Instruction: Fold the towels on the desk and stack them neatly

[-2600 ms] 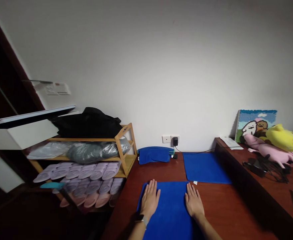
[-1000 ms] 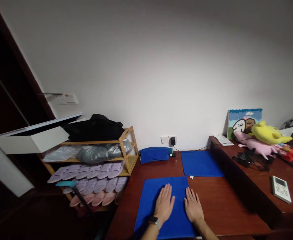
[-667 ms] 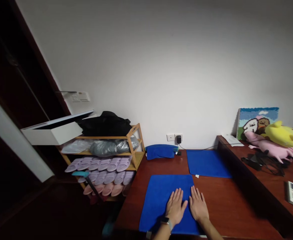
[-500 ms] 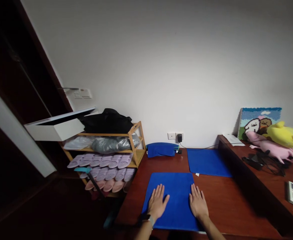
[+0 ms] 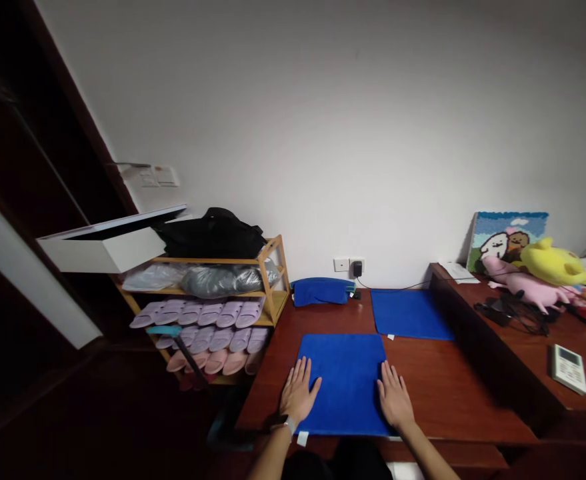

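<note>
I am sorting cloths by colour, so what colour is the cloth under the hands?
The cloth is plain blue, clearest in the head view.

Looks like a home here: slippers (image 5: 211,313) line a wooden rack (image 5: 267,280), plush toys (image 5: 547,267) crowd the right.

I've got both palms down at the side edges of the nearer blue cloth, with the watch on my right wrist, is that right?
Not quite: the head view shows the watch on the wrist of your left hand, not your right hand. Both palms are indeed down at the side edges of the nearer blue cloth.
</note>
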`<state>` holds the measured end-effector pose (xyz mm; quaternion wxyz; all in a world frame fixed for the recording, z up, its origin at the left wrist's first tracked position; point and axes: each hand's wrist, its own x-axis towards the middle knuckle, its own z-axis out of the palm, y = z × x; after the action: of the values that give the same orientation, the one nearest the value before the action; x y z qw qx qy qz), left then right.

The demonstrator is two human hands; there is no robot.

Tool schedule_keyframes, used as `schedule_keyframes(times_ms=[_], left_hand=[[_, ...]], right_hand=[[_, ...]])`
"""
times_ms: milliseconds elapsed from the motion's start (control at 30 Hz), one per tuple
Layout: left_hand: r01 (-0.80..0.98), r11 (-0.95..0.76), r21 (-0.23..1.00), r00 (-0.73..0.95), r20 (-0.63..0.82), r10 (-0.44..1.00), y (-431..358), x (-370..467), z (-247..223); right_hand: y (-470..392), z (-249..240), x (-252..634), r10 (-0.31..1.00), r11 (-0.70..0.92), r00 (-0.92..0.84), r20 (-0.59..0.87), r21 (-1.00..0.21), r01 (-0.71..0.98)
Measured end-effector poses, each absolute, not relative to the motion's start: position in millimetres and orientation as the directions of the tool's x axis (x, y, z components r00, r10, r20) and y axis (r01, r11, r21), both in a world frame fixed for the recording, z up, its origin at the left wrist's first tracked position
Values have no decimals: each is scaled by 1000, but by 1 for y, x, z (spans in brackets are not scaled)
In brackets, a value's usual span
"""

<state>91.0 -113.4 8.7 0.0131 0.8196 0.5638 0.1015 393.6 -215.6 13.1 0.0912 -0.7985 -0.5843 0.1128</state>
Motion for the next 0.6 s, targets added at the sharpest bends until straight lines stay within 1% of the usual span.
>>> schedule_keyframes(times_ms=[133, 200, 267, 333, 400, 467, 533, 600], left_hand=[[924, -364, 117, 346, 151, 926, -109, 87, 9], [919, -382, 101, 359, 187, 914, -111, 94, 13], [892, -442, 94, 410, 243, 879, -118, 114, 17], [831, -546, 104, 503, 277, 818, -132, 147, 20], [746, -652, 135, 606, 268, 749, -151, 189, 21], [676, -713, 184, 672, 243, 700, -170, 226, 19], [664, -713, 226, 685, 198, 701, -183, 249, 14], [683, -689, 243, 673, 155, 723, -188, 252, 10]], right_hand=[[-224, 8, 390, 959, -280, 278, -50, -278, 919], [-225, 8, 389, 959, -281, 281, -42, -286, 916], [-224, 9, 389, 960, -278, 278, -43, -290, 916], [-223, 9, 389, 959, -279, 279, -42, -289, 916], [-223, 7, 390, 961, -272, 274, -36, -287, 918], [-223, 3, 392, 968, -248, 251, -25, -282, 927], [-223, -1, 393, 975, -219, 222, -20, -268, 938], [-223, -2, 393, 977, -210, 212, -18, -252, 945]])
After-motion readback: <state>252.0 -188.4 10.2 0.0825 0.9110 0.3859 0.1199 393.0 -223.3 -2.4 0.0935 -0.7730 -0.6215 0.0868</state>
